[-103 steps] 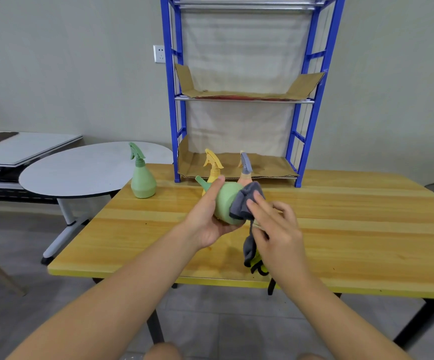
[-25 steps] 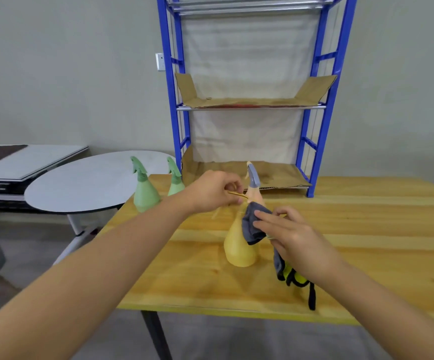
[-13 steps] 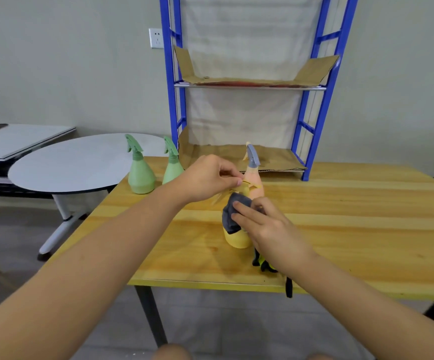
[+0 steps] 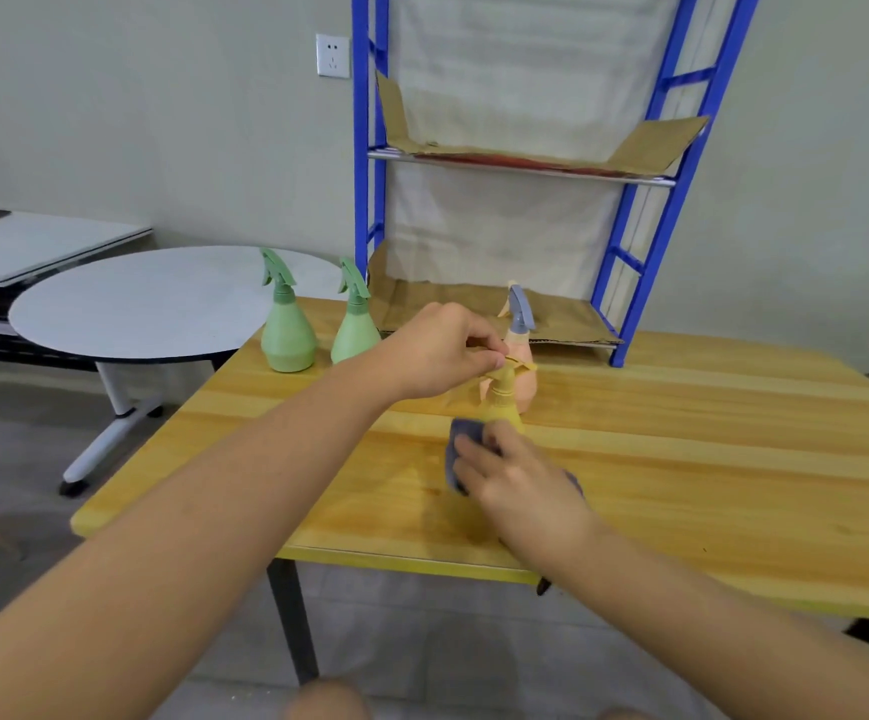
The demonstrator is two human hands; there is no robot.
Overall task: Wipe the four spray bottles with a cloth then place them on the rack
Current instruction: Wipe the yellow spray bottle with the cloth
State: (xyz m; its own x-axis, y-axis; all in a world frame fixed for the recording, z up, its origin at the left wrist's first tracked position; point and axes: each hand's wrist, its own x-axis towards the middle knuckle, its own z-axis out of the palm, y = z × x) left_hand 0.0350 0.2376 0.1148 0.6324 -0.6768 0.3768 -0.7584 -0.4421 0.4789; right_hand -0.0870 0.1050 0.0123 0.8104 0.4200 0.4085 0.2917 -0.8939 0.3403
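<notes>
Two green spray bottles (image 4: pixel 287 332) (image 4: pixel 355 330) upright, side by side near table's (image 4: pixel 707 459) far left corner. Left hand (image 4: pixel 442 350) pinches yellow spray bottle's (image 4: pixel 504 402) trigger head, mid-table. Right hand (image 4: pixel 518 478) presses grey cloth (image 4: pixel 459 449) against its body, fingers curled round cloth. Peach spray bottle (image 4: pixel 520 350) just behind. Blue rack (image 4: pixel 645 241) on far edge.

wooden table (image 4: pixel 707 459), two green bottles (image 4: pixel 286 335), peach bottle (image 4: pixel 523 350), blue rack (image 4: pixel 624 283)

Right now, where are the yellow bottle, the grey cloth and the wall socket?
yellow bottle (image 4: pixel 501 402): head view, on its neck.
grey cloth (image 4: pixel 457 443): head view, on the fold left of the fingers.
wall socket (image 4: pixel 333 55): head view, on its faceplate.
</notes>
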